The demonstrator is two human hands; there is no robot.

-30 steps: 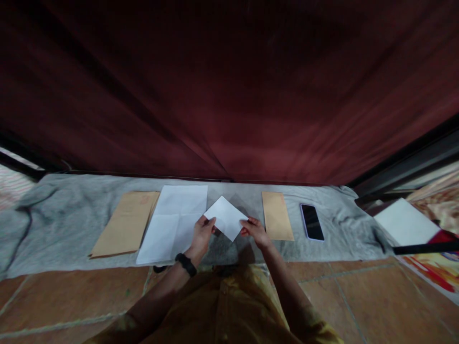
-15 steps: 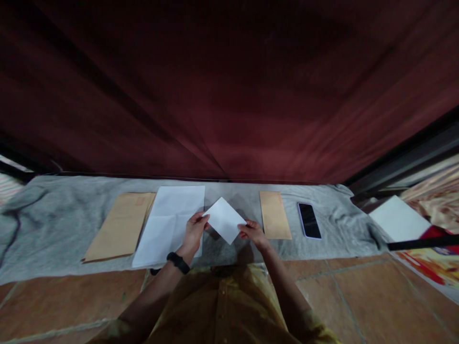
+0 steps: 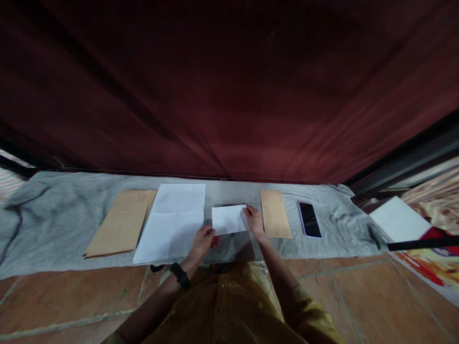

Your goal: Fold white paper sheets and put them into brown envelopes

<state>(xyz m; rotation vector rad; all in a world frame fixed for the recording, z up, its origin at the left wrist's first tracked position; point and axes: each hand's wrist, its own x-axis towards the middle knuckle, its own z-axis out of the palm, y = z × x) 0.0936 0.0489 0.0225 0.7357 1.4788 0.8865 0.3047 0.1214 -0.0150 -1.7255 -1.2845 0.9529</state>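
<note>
A small folded white sheet of paper [image 3: 228, 220] is held above the grey cloth, its long side running left to right. My left hand [image 3: 205, 240] pinches its lower left corner between thumb and fingers. At the upper right corner, my right hand [image 3: 254, 220] grips the same paper. Just left of my left hand lies a stack of larger white paper [image 3: 172, 224] with faint crease lines. A single brown envelope [image 3: 275, 214] rests flat to the right of my right hand.
Several brown envelopes [image 3: 122, 222] lie stacked at the left on the grey cloth [image 3: 64, 215]. A phone [image 3: 309, 220] with a dark screen is at the right. Behind hangs a dark red curtain [image 3: 229, 95]. Beyond the cloth's right end is a white board-like piece [image 3: 399, 220].
The folded paper has turned from a diamond slant to nearly level. My left hand has moved down and slightly right to its lower corner; my right hand has shifted up.
</note>
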